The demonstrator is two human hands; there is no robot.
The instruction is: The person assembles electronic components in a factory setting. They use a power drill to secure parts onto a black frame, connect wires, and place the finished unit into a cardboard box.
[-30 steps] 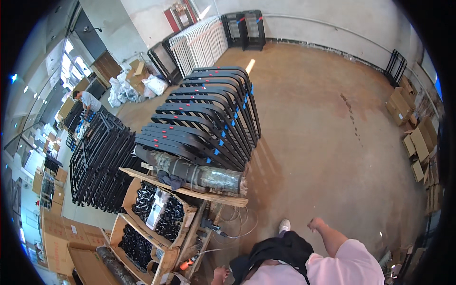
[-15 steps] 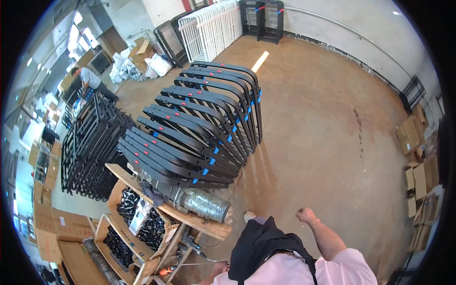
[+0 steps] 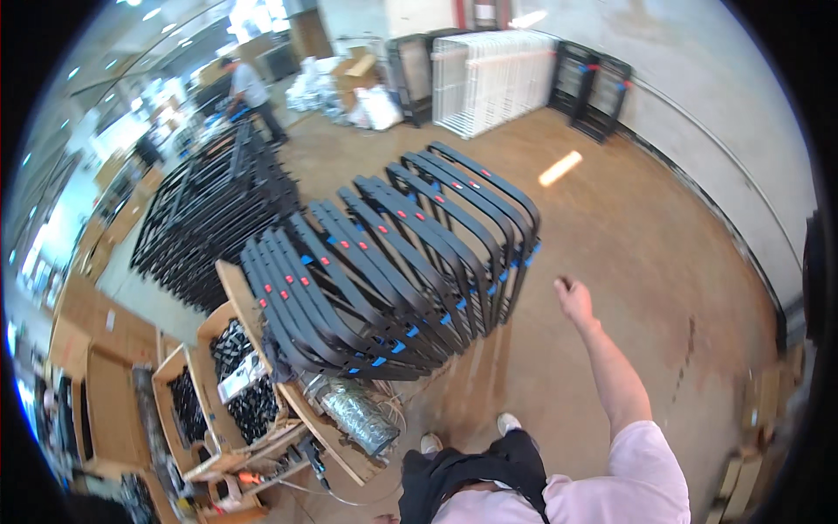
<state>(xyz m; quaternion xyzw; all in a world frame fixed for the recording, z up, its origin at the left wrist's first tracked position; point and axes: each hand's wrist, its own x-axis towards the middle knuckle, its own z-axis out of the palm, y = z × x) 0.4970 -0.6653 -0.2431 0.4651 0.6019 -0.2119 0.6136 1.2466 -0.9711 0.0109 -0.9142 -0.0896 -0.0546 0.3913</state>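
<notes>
My right hand (image 3: pixel 573 301) is stretched forward, to the right of a row of black metal frames (image 3: pixel 419 236). Its fingers are curled, with a small dark spot at their tips that I cannot make out. Red and blue pieces mark the frames, which stand upright, leaning close together. Only a sliver of my left hand (image 3: pixel 385 520) shows at the lower edge, its fingers hidden. Nearest to it are a thin hose and a dark power tool (image 3: pixel 315 463) hanging by the wooden cart (image 3: pixel 340 445). A plastic-wrapped roll (image 3: pixel 358 415) lies on the cart's edge.
Cardboard bins (image 3: pixel 205 336) of small black parts stand on the left. Behind them is a stack of black frames (image 3: pixel 214 214), with a co-worker (image 3: pixel 253 92) bending beyond it. White racks (image 3: pixel 493 83) stand against the far wall. Cardboard boxes (image 3: pixel 759 402) line the right.
My view has swung, so the frames sit lower and further right. My right hand has reached up and forward toward the frames. My left hand has dropped almost out of view.
</notes>
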